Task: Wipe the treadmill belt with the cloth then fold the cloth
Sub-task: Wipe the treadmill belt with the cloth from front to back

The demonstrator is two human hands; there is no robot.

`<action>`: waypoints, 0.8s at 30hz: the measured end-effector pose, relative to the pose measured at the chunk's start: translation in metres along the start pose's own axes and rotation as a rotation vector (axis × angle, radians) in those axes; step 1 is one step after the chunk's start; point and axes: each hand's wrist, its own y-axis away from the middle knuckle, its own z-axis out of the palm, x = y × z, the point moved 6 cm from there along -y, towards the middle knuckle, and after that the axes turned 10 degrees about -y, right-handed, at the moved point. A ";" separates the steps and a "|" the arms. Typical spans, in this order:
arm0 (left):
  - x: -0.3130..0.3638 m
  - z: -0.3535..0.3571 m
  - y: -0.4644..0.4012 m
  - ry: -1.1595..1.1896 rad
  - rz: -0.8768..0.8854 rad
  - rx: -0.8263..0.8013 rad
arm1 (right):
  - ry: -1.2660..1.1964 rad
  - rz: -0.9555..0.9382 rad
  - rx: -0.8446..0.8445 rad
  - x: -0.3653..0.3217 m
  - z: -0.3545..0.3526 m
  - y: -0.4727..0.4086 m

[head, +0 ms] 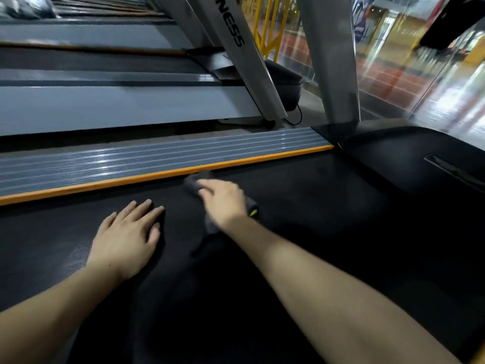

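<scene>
Cloth (208,223) under right hand (223,199), on belt (315,206)

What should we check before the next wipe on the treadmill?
1. Cloth under the right hand: ok, the hand presses on it.
2. Cloth lying on the belt: ok.
3. Left hand flat on the belt, beside the cloth and clear of it: ok.
4. Cloth close to the orange edge strip: ok, that side is reached.
5. Belt clean: cannot tell, it is dark and blurred.
6. Cloth folded: not ok, it looks bunched.
</scene>
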 end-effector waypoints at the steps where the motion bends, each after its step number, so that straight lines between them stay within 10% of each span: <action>1: -0.002 0.003 0.004 0.009 -0.003 0.000 | 0.001 -0.057 -0.050 -0.013 0.016 0.004; 6: 0.001 -0.005 0.002 0.017 -0.011 0.074 | 0.164 -0.204 0.013 0.029 -0.018 -0.014; 12: 0.003 -0.004 0.002 0.003 -0.020 0.093 | 0.392 0.225 0.295 0.107 -0.092 -0.030; 20: 0.002 -0.007 0.004 0.026 -0.020 0.097 | 0.111 -0.212 -0.096 -0.035 0.042 0.002; 24: 0.003 -0.007 0.004 0.016 -0.009 0.097 | 0.276 -0.237 -0.014 0.039 -0.023 -0.034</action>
